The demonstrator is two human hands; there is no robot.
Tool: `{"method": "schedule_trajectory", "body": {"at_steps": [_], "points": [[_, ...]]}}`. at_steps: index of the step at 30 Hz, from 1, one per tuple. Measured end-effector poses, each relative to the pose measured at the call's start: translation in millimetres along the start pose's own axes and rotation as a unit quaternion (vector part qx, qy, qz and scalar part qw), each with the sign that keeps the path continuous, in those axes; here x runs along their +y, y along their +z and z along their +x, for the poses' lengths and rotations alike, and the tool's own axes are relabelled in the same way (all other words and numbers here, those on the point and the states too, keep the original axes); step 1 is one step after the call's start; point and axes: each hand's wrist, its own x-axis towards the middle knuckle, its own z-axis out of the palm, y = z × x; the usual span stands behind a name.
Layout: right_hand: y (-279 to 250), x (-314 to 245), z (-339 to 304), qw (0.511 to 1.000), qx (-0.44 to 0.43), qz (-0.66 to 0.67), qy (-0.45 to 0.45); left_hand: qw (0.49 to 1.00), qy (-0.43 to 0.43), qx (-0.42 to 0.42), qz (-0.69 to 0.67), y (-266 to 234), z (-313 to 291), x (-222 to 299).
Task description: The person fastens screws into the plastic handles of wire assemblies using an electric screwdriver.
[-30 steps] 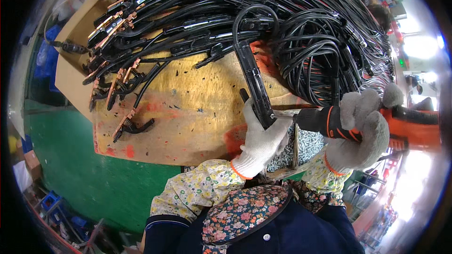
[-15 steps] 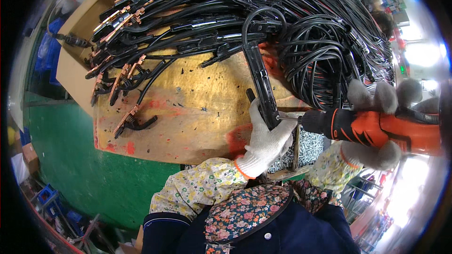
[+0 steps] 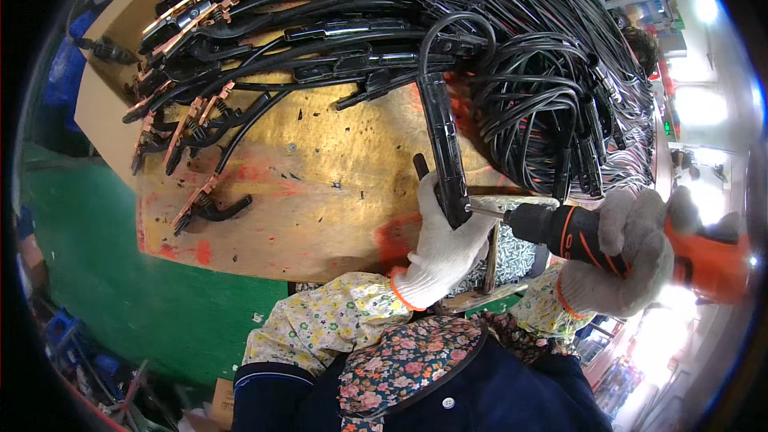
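My left hand (image 3: 452, 248), in a white knit glove, grips the lower end of a long black plastic handle (image 3: 444, 144). A thick black cable (image 3: 456, 18) loops out of its top, and a short black prong (image 3: 422, 165) sticks up beside my fingers. My right hand (image 3: 632, 256), gloved too, is wrapped round an orange and black power screwdriver (image 3: 576, 240), held sideways. Its thin bit (image 3: 488, 212) points left and meets the handle's lower end, by my left fingertips. Whether a screw sits at the tip is too small to tell.
On the wooden bench (image 3: 320, 192) lie several black cables with copper-jawed clamps (image 3: 188, 132). A coiled cable bundle (image 3: 536, 112) is at the right. Below the screwdriver sits a bin of small silvery screws (image 3: 516, 254). A cardboard box (image 3: 104, 112) stands far left.
The screwdriver's rear end has swung down and toward me, and my right hand has shifted lower with it. The bit stays at the handle's end. A gloved hand at the far left has left view.
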Motion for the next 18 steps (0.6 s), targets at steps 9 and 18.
{"method": "schedule_trajectory", "body": {"at_steps": [9, 18], "points": [[-10.0, 5.3, 2.3, 0.987, 0.078, -0.110, 0.087, 1.000, -0.006, -0.004, 0.020, 1.3, -0.4, 2.9], [10.2, 8.8, 7.9, 0.995, 0.080, 0.019, 0.063, 0.999, 0.000, 0.007, 0.040, 1.2, -2.2, 8.6]]}}
